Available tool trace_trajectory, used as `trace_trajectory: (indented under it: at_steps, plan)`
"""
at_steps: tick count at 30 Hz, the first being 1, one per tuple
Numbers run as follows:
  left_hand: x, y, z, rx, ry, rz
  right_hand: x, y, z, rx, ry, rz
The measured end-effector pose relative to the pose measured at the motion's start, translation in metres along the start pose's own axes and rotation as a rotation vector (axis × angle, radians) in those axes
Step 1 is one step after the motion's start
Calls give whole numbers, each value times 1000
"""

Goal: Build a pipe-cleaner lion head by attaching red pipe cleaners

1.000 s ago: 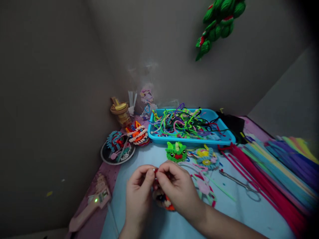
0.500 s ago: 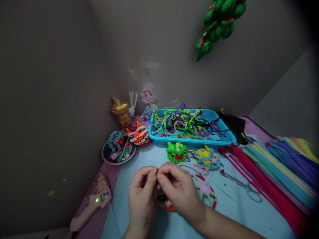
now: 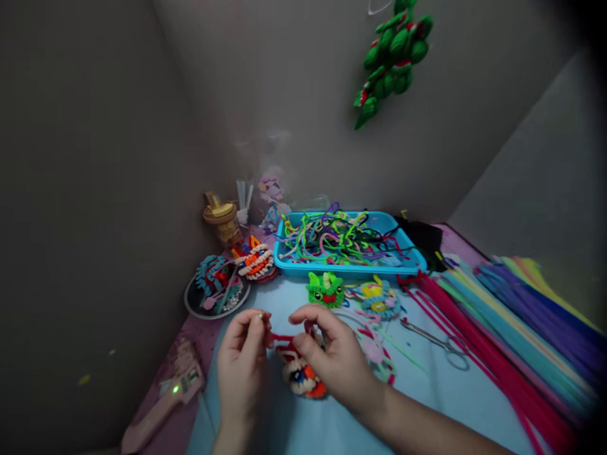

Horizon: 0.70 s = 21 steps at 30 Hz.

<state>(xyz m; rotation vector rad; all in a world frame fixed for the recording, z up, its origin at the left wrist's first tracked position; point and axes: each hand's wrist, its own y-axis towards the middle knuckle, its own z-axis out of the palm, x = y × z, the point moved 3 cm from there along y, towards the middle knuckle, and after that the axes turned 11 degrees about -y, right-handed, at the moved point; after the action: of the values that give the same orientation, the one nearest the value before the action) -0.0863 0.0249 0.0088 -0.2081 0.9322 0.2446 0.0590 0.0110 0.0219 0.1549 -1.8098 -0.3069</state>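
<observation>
Between the thumb and forefinger of my left hand (image 3: 244,354), a red pipe cleaner (image 3: 283,338) is pinched, with a tiny shiny bead-like spot at the fingertips. The red strand runs across to the thumb of my right hand (image 3: 332,354). My right hand curls around a small pipe-cleaner animal head (image 3: 300,377) in orange, cream and blue; its forefinger and thumb tips stand apart. Part of the head is hidden behind that hand. Just beyond my hands sits a green pipe-cleaner head (image 3: 325,291) with eyes and a horn.
Pipe-cleaner scraps fill a blue tray (image 3: 351,272). A round dish (image 3: 190,303) of beads, a cup (image 3: 222,218) and a pink glue gun (image 3: 164,404) are left. Scissors (image 3: 434,341) and pipe-cleaner bundles (image 3: 512,328) lie right, a yellow-blue piece (image 3: 382,300) nearby.
My hands were together at the fingertips and are now apart, with the red strand showing between them. More of the orange head is visible. The whole view has shifted slightly.
</observation>
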Motion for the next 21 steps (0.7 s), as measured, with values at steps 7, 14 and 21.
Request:
trace_trajectory:
  at_steps: [7, 14, 21]
  plan:
    - [-4, 8, 2, -91, -105, -22, -24, 8, -136, -301, -361, 96]
    - [-2, 6, 8, -85, -130, -45, -65, -14, -166, 289, -1102, 81]
    - [-5, 6, 8, -94, -123, -81, -80, -5, -137, 488, -1336, 68]
